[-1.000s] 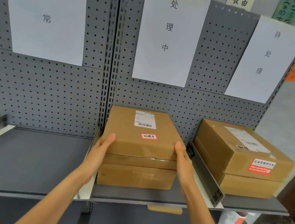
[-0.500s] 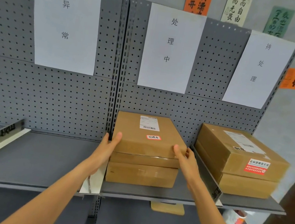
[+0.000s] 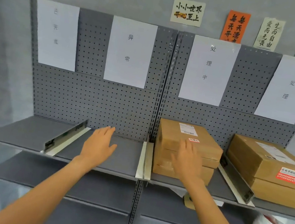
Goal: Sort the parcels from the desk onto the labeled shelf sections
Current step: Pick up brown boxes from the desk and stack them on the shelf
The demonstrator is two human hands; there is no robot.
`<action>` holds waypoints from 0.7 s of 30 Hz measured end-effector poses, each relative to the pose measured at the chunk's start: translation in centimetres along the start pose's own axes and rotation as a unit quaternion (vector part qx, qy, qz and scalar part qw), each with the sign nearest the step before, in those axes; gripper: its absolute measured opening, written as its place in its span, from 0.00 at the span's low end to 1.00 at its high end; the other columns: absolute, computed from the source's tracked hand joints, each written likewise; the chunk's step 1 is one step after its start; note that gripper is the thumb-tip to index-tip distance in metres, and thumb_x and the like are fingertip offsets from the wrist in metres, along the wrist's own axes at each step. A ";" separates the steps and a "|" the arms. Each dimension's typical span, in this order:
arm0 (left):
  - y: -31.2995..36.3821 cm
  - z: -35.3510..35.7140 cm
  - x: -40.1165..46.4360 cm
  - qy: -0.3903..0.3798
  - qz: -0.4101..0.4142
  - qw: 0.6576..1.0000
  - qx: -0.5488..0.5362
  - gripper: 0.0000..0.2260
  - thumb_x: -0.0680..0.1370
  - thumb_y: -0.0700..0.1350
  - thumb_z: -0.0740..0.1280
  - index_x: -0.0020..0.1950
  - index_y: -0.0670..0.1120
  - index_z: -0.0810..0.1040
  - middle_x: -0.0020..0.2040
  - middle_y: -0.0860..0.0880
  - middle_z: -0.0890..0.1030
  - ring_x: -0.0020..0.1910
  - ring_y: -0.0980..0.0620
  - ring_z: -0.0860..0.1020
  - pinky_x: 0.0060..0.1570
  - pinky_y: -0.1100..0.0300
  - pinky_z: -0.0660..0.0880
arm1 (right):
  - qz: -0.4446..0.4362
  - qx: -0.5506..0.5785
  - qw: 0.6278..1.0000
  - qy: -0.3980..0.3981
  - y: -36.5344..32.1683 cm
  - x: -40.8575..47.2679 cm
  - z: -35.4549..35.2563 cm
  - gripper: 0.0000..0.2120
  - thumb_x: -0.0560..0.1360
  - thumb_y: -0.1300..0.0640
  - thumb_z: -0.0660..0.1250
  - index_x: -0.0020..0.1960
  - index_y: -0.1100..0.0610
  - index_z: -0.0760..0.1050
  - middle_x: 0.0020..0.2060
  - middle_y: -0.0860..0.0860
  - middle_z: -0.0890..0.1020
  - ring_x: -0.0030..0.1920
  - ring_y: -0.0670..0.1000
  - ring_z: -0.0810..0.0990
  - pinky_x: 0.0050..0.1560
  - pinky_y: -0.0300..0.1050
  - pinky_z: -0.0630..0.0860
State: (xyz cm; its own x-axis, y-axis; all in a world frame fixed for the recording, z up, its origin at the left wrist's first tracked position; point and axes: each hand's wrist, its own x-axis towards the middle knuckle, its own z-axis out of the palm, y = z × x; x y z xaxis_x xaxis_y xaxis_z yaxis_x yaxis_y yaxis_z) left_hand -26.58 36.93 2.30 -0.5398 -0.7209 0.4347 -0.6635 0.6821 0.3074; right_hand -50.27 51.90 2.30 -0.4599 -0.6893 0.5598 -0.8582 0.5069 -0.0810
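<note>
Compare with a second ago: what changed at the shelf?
Both hands let go of the top box and drew back: the left hand now hangs open before the neighbouring section, the right hand open in front of the stack. Both box stacks, including the right stack, stayed put.

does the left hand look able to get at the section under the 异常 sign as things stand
Probably yes. The left hand, open and holding nothing, hovers in front of that shelf section under the 异常 sign. No parcel shows there, and the dividers stand to either side, leaving the front free.
</note>
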 end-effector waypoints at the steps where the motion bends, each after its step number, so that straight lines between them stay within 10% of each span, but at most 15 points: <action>1: -1.8 -0.9 -1.4 -0.004 0.012 0.999 0.045 0.28 0.78 0.48 0.66 0.75 0.41 0.61 0.74 0.43 0.65 0.73 0.44 0.63 0.71 0.52 0.61 | -0.013 -0.009 1.000 -0.010 -1.9 -0.7 0.2 0.22 0.71 0.57 0.70 0.63 0.62 0.71 0.56 0.59 0.78 0.56 0.61 0.76 0.54 0.52 0.73; 6: -11.6 -4.7 -9.3 -0.026 0.008 0.976 0.215 0.29 0.52 0.43 0.83 0.50 0.37 0.81 0.45 0.39 0.82 0.43 0.37 0.80 0.42 0.47 0.80 | -0.106 -0.032 0.993 -0.038 -11.7 -5.2 1.0 0.33 0.61 0.55 0.80 0.62 0.64 0.75 0.55 0.61 0.79 0.57 0.63 0.78 0.51 0.56 0.78; 13: -22.8 -11.9 -21.4 -0.041 -0.097 0.948 0.300 0.21 0.55 0.41 0.80 0.46 0.40 0.80 0.39 0.42 0.80 0.37 0.40 0.79 0.37 0.49 0.78 | -0.252 -0.005 0.966 -0.057 -27.3 -10.6 0.4 0.36 0.57 0.53 0.83 0.60 0.65 0.77 0.56 0.62 0.80 0.58 0.63 0.79 0.56 0.60 0.76; 21: -31.7 -21.1 -34.9 -0.026 -0.297 0.902 0.311 0.17 0.77 0.48 0.64 0.64 0.46 0.72 0.61 0.46 0.76 0.62 0.44 0.73 0.63 0.52 0.68 | -0.397 0.061 0.915 -0.045 -44.1 -15.0 -0.1 0.35 0.57 0.51 0.83 0.60 0.65 0.78 0.56 0.62 0.81 0.57 0.62 0.80 0.56 0.59 0.77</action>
State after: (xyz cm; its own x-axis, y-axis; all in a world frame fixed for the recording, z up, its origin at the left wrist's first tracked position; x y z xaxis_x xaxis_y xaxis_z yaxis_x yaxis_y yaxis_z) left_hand 24.15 43.06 -4.76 -0.0059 -0.9523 0.3050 -0.9976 -0.0156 -0.0681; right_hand -5.52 39.96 -2.50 0.3078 -0.8577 0.4118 -0.9461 -0.2300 0.2281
